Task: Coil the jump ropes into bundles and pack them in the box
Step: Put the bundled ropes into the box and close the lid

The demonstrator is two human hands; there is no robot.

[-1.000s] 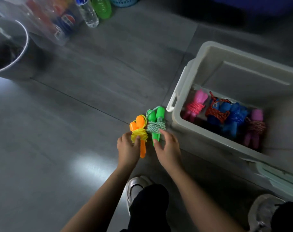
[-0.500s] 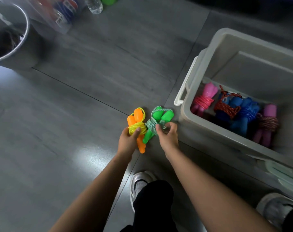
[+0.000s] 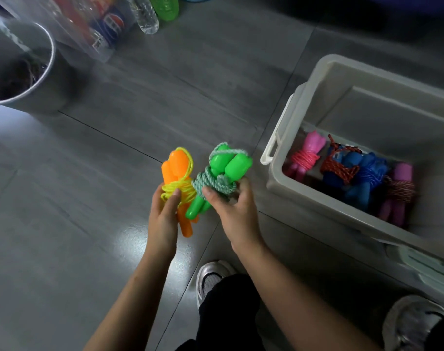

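My left hand (image 3: 163, 216) grips a coiled jump rope with orange handles (image 3: 176, 171) and a yellow cord wound round them. My right hand (image 3: 234, 211) grips a second bundle with green handles (image 3: 231, 165) and a pale green cord. Both bundles are held side by side above the grey floor, just left of the grey plastic box (image 3: 317, 79). Inside the box lie several coiled bundles: a pink one (image 3: 307, 155), blue ones (image 3: 352, 173) with red and blue cord, and a purple one (image 3: 398, 191).
A round metal bin (image 3: 36, 79) stands at the far left. A clear container with soda cans (image 3: 99, 24) and two bottles (image 3: 146, 15) sit at the back. The box's white handle (image 3: 275, 145) faces my hands. My shoes (image 3: 210, 279) are below.
Both hands have lifted the orange and green bundles off the floor and closed round them. The green bundle has tilted to the right, toward the box.
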